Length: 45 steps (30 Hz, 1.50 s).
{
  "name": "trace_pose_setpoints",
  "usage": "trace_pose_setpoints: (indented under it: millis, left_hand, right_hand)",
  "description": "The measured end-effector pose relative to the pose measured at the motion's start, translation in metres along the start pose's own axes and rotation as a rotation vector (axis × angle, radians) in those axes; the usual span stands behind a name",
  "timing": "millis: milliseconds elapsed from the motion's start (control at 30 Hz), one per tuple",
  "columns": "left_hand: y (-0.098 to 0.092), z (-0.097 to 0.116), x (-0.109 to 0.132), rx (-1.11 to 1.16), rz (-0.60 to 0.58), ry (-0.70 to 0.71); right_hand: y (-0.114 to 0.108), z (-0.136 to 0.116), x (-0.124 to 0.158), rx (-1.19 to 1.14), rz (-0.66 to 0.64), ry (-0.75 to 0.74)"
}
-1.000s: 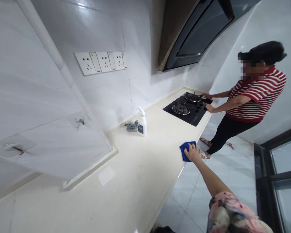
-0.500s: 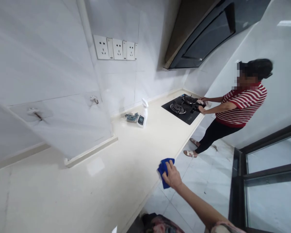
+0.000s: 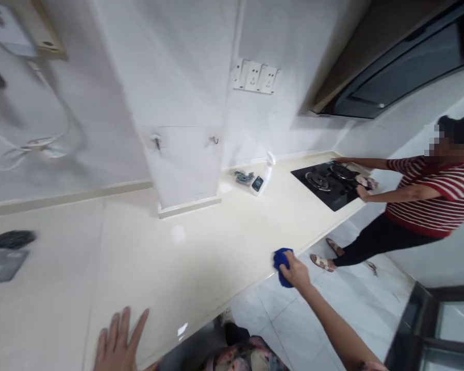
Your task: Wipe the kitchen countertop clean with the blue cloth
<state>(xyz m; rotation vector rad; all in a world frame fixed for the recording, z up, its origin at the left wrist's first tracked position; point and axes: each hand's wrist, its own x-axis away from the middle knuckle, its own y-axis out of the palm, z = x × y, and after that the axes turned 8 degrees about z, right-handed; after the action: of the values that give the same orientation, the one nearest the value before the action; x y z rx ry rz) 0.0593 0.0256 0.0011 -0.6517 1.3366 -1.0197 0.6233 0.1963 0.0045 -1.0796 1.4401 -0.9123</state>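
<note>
Gripping a blue cloth [image 3: 281, 263] half hidden by right-hand fingers [image 3: 290, 268], left hand [image 3: 118, 342] splayed, wrist cut off.

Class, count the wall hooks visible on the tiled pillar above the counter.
2: left hook and right hook, side by side on the pillar. Others may be hidden.

Blue cloth [image 3: 281, 265], bunched, gripped at cream countertop's [image 3: 201, 257] front edge
</note>
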Motion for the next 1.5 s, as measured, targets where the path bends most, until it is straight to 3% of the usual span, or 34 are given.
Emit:
trace_pose_setpoints:
  millis: [67,167,233,500,633,700,767,833,933,1067,1167,1267,1367,1500]
  left_hand:
    - [0.000,0.000,0.002,-0.031,-0.002,0.005]
    - [0.001,-0.001,0.006,-0.051,-0.008,0.011]
    - [0.001,0.001,0.006,-0.048,-0.016,0.009]
    - [0.000,0.006,0.005,0.000,0.020,-0.015]
    - [0.012,0.003,0.010,-0.018,0.061,-0.004]
    - [0.018,-0.001,0.013,-0.041,0.056,0.011]
    - [0.017,-0.010,0.019,-0.055,0.000,0.026]
    - [0.006,-0.023,0.033,-0.050,-0.101,0.014]
    - [-0.029,-0.045,0.074,-0.062,-0.192,-0.087]
    - [-0.075,-0.058,0.139,-0.155,-0.149,-0.412]
    - [-0.087,-0.046,0.163,-0.182,-0.103,-0.562]
    - [-0.081,-0.027,0.168,-0.182,-0.074,-0.544]
    - [-0.073,-0.015,0.168,-0.199,-0.047,-0.468]
    - [-0.070,-0.011,0.170,-0.223,-0.011,-0.426]
  right_hand:
    - [0.000,0.002,-0.012,0.058,0.028,0.037]
    - [0.005,-0.029,-0.004,0.113,0.087,-0.008]
    - [0.008,-0.066,0.011,0.124,0.072,-0.076]
    - [-0.001,-0.232,0.067,0.002,-0.205,-0.311]
    - [-0.006,-0.321,0.098,-0.158,-0.242,-0.612]
    - [-0.007,-0.352,0.111,-0.238,-0.245,-0.739]
    - [-0.008,-0.356,0.118,-0.298,-0.266,-0.823]
    - [-0.008,-0.330,0.118,-0.327,-0.283,-0.861]
    - [-0.005,-0.245,0.105,-0.269,-0.203,-0.743]
    - [-0.004,-0.126,0.076,-0.151,-0.043,-0.421]
    - [-0.001,-0.090,0.071,-0.106,0.032,-0.298]
    - [0.008,-0.117,0.086,-0.124,0.046,-0.345]
    - [0.013,-0.182,0.111,-0.163,0.019,-0.430]
    - [0.004,-0.277,0.139,-0.154,-0.075,-0.525]
